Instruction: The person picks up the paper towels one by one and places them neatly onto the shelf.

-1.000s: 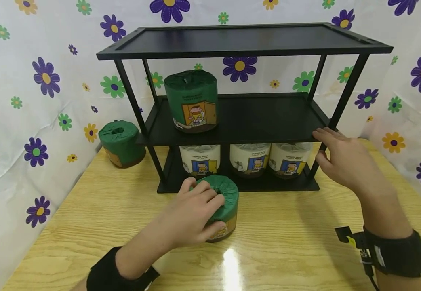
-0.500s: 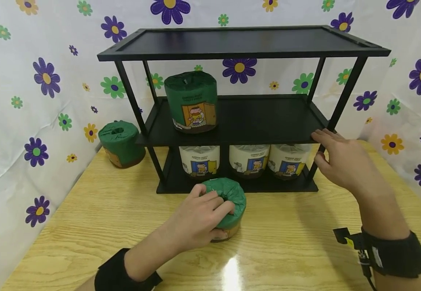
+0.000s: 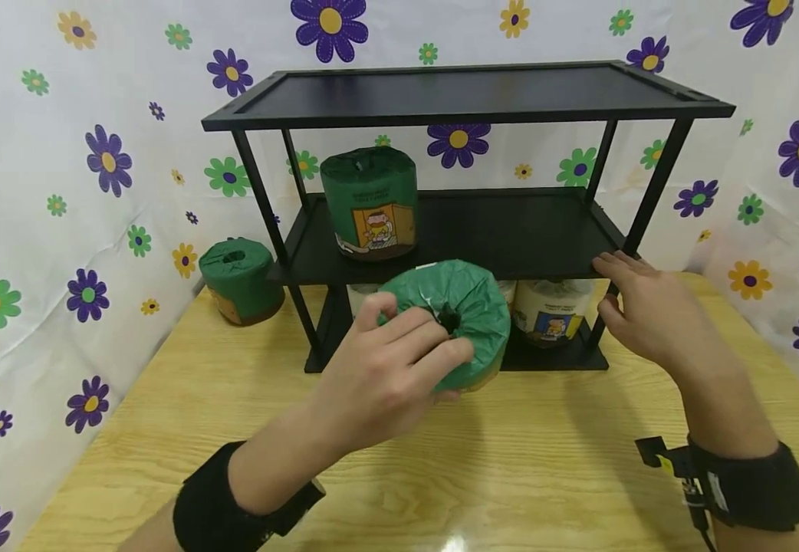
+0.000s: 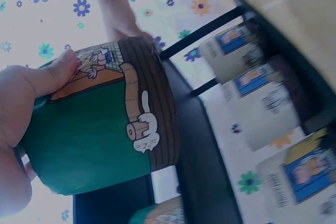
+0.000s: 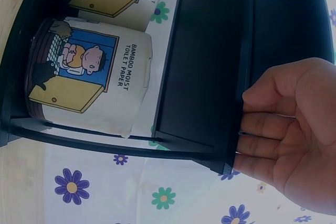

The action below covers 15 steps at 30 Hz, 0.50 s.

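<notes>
My left hand (image 3: 389, 376) grips a green-wrapped toilet paper roll (image 3: 478, 299), fingers over its top near the centre hole. The roll is raised above the table and tilted, just in front of the black shelf rack (image 3: 503, 226). In the left wrist view, my thumb presses the printed side of the roll (image 4: 94, 135), where a white cat drawing shows. My right hand (image 3: 662, 322) rests with its fingers on the front right corner of the middle shelf. The right wrist view shows those fingers (image 5: 262, 145) fairly straight against the shelf edge.
Another green roll (image 3: 368, 203) stands at the left of the middle shelf. White rolls (image 3: 553, 310) line the bottom shelf, partly hidden by the raised roll. One more green roll (image 3: 241, 280) sits on the wooden table (image 3: 185, 414) left of the rack. A flowered cloth (image 3: 20, 230) hangs behind.
My left hand has lifted the green toilet paper roll off the table, bringing it up and right toward the rack. The right hand has stayed on the shelf corner. The head view has shifted slightly.
</notes>
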Motion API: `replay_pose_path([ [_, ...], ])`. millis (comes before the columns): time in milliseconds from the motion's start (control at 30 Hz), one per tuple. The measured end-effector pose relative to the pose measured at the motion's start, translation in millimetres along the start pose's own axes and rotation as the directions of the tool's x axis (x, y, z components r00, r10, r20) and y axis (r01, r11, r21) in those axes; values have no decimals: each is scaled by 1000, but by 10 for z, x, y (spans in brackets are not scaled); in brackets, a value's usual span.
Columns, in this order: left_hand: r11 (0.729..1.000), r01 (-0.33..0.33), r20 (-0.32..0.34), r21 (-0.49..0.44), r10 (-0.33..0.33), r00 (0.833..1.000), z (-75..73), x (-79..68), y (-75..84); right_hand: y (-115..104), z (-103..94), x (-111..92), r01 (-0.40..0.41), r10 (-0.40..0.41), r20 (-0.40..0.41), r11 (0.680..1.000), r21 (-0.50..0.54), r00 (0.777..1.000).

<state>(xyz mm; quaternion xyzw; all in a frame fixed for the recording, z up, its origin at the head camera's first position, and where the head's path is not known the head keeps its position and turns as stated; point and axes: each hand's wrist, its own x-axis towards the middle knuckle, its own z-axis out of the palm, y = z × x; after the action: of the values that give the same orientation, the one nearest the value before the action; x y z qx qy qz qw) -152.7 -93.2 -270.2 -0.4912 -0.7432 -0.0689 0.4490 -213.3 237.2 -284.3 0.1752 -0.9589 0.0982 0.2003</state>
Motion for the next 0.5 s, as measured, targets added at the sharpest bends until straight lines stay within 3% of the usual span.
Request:
replay_pose_path([
  [67,999,-22,-19,30,23,1000,-12,131,-61,3,8,0,8,-8,-3,1000,-8,1000],
  [267,995,-70,6,72,70,998,72,477,-306,-9,8,-4,9,-9,-11,1000,-4,1000],
  [500,998,-41,100,40,37,994,227,769,-537,-7,-1,-9,-2,2,-5,1000,-12,1000],
])
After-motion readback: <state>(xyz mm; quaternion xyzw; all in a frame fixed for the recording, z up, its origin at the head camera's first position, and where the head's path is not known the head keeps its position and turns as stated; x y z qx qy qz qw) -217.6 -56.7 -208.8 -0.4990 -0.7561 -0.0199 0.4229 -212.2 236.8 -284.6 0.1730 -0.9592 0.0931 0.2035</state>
